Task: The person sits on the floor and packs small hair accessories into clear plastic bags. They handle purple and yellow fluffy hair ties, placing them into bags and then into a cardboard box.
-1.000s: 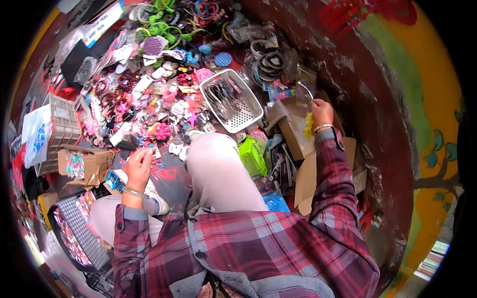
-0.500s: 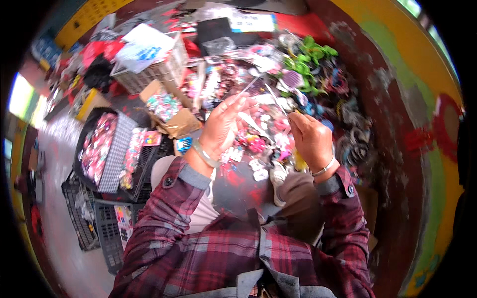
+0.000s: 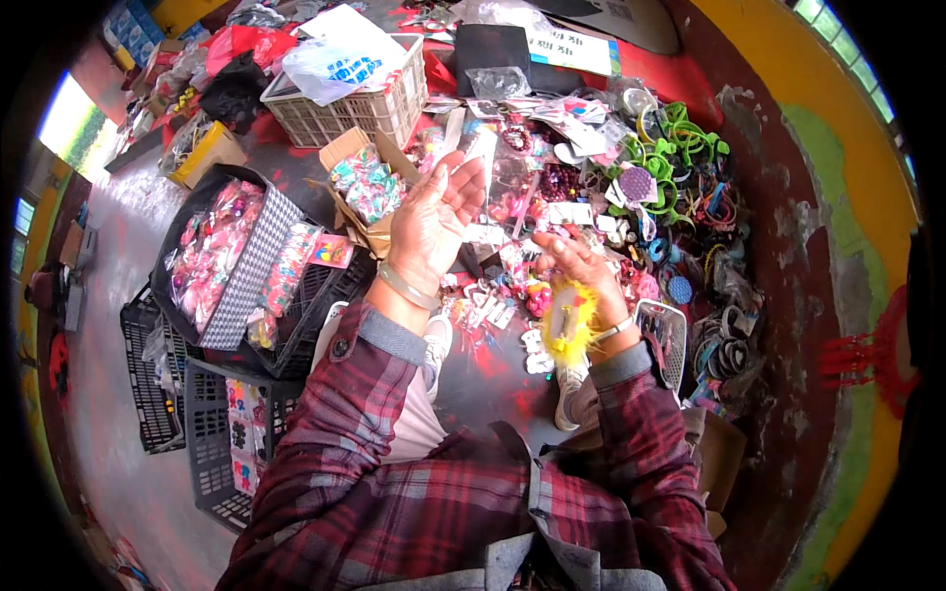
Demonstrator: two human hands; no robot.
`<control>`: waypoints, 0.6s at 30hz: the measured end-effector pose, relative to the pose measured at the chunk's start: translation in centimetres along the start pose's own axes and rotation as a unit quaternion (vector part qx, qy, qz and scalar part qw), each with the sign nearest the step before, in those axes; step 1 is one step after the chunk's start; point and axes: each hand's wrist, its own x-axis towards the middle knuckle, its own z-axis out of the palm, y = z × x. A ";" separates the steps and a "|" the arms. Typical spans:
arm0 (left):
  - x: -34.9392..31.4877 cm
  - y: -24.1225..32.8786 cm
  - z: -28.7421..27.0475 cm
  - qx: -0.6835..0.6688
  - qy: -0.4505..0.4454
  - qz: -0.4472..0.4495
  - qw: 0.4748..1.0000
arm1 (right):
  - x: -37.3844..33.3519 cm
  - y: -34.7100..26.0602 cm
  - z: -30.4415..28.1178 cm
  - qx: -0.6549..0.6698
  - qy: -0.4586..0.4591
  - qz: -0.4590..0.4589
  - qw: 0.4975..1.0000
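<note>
the two hands are held up and well apart over the pile of small accessories (image 3: pixel 498 307) on the floor (image 3: pixel 473 379). the left hand (image 3: pixel 440 219) is opened out, palm up, its fingers loosely curved and the thumb standing away from them. the palm is bare; pale plastic shows behind the fingertips, and i cannot tell whether they touch it. a light bangle (image 3: pixel 407 287) circles that wrist.

the right hand (image 3: pixel 583 274) is half curled, knuckles upward, with its fingers bent toward the left hand. a yellow fluffy piece (image 3: pixel 566 330) with a pale middle hangs at its palm side, just beside the wrist and its silver bangle (image 3: pixel 614 330). how the fingers grip it, or whether they close on it at all, i cannot tell.

near the left hand, on its outer side, is an open cardboard box (image 3: pixel 342 146) of small teal and pink packets. behind that stands a beige plastic crate (image 3: pixel 396 101) with a white bag (image 3: pixel 335 64) on top. beyond the right hand lie green headbands (image 3: pixel 662 184) and a purple round piece (image 3: pixel 637 184), and a white basket (image 3: pixel 684 340) stands near its wrist, partly hidden by the arm.
</note>
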 end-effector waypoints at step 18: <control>0.0 -2.8 -0.2 0.142 0.041 -0.014 0.989 | -0.3 -1.7 -1.1 0.097 0.068 0.004 0.993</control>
